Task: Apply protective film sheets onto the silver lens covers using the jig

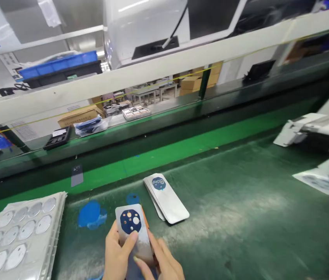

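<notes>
Both of my hands hold a silver phone back cover with a dark blue round camera patch near its top. My left hand wraps its left edge, thumb pressed on the cover just under the patch. My right hand grips the lower right edge with its fingers closed on it. A small stack of similar silver covers lies on the green mat just beyond, to the right. Blue round film pieces lie on the mat left of the held cover.
A clear tray of round silver discs sits at the left. A bright green conveyor strip runs across beyond the mat. White machine parts and more sheets stand at the right. Boxes and trays lie on the far bench.
</notes>
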`<state>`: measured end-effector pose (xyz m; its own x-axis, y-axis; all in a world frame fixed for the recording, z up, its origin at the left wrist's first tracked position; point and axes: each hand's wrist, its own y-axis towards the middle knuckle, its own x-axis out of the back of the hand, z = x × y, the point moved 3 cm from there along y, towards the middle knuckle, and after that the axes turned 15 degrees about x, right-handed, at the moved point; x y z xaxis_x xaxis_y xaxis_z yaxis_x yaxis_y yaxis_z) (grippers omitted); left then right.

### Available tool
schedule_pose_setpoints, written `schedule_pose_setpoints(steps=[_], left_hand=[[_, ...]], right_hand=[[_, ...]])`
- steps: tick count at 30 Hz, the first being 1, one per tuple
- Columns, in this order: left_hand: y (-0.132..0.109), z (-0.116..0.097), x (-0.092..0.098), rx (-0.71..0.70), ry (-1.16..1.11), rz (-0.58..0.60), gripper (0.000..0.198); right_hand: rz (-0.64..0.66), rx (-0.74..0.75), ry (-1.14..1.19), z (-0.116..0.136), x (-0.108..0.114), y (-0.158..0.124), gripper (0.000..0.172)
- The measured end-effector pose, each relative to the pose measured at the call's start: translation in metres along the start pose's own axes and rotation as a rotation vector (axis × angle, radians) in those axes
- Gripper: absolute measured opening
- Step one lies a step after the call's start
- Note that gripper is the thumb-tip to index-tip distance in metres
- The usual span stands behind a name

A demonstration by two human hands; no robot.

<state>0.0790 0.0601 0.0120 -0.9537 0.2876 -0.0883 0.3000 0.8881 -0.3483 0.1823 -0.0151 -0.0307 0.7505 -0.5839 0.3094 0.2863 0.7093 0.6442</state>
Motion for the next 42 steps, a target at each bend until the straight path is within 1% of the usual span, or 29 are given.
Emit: schedule_pose_setpoints(steps=[2, 4, 5, 6, 7, 8, 9, 10, 11, 12, 13, 14, 16, 18, 21, 26, 29, 32, 35, 39, 42], left_hand=[[-0.004, -0.002, -0.002, 0.017, 0.072, 0.050, 0.048], [-0.006, -0.002, -0.004, 0.038, 0.128, 0.111, 0.054], [-0.006, -0.001, -0.005, 0.048, 0.160, 0.135, 0.057], [-0.005, 0.000, -0.004, 0.045, 0.201, 0.133, 0.058], [-0.003, 0.001, -0.002, 0.013, 0.261, 0.090, 0.060], [-0.002, 0.001, 0.002, -0.061, 0.342, 0.003, 0.062], [-0.001, -0.001, 0.005, -0.177, 0.449, -0.107, 0.062], [-0.002, -0.004, 0.007, -0.331, 0.577, -0.211, 0.060], [-0.003, -0.008, 0.007, -0.504, 0.712, -0.285, 0.055], [-0.005, -0.012, 0.005, -0.668, 0.846, -0.309, 0.049], [-0.006, -0.015, 0.002, -0.804, 0.966, -0.286, 0.042], [-0.007, -0.018, -0.001, -0.899, 1.062, -0.234, 0.036], [-0.006, -0.023, -0.006, -0.991, 1.171, -0.140, 0.032], [-0.005, -0.027, -0.009, -1.012, 1.204, -0.099, 0.027], [-0.004, -0.029, -0.015, -1.041, 1.200, -0.078, 0.022], [-0.007, -0.020, -0.023, -1.097, 1.239, -0.114, 0.025], [-0.006, -0.016, -0.023, -1.107, 1.246, -0.095, 0.029], [-0.002, -0.014, -0.019, -1.039, 1.197, -0.074, 0.032], [-0.002, -0.015, -0.015, -0.958, 1.067, -0.092, 0.027], [-0.001, -0.015, -0.012, -0.842, 0.967, -0.175, 0.014], [0.002, -0.016, -0.011, -0.786, 0.978, -0.215, 0.017]], right_hand=[[-0.026, -0.188, 0.258, -0.002, 0.008, 0.007, 0.043], [0.003, -0.370, 0.469, -0.003, 0.014, 0.014, 0.039], [0.028, -0.438, 0.536, -0.003, 0.017, 0.016, 0.037], [0.053, -0.490, 0.579, -0.003, 0.020, 0.018, 0.036], [0.070, -0.526, 0.601, -0.004, 0.022, 0.020, 0.037], [0.075, -0.551, 0.608, -0.005, 0.025, 0.021, 0.039], [0.074, -0.566, 0.606, -0.006, 0.027, 0.021, 0.041], [0.074, -0.573, 0.606, -0.007, 0.028, 0.021, 0.043], [0.076, -0.572, 0.611, -0.007, 0.029, 0.022, 0.044], [0.084, -0.564, 0.621, -0.007, 0.030, 0.022, 0.045], [0.094, -0.551, 0.627, -0.006, 0.030, 0.023, 0.046], [0.106, -0.537, 0.625, -0.006, 0.031, 0.023, 0.046], [0.127, -0.512, 0.590, -0.005, 0.033, 0.024, 0.046], [0.141, -0.483, 0.531, -0.006, 0.035, 0.024, 0.044], [0.156, -0.440, 0.465, -0.007, 0.037, 0.024, 0.042], [0.156, -0.404, 0.410, -0.007, 0.037, 0.022, 0.042], [0.140, -0.404, 0.375, -0.005, 0.038, 0.022, 0.041], [0.127, -0.431, 0.385, -0.004, 0.039, 0.023, 0.040], [0.125, -0.452, 0.412, -0.003, 0.040, 0.025, 0.042], [0.202, -0.426, 0.403, 0.000, 0.038, 0.026, 0.042], [0.243, -0.427, 0.409, 0.002, 0.035, 0.025, 0.042]])
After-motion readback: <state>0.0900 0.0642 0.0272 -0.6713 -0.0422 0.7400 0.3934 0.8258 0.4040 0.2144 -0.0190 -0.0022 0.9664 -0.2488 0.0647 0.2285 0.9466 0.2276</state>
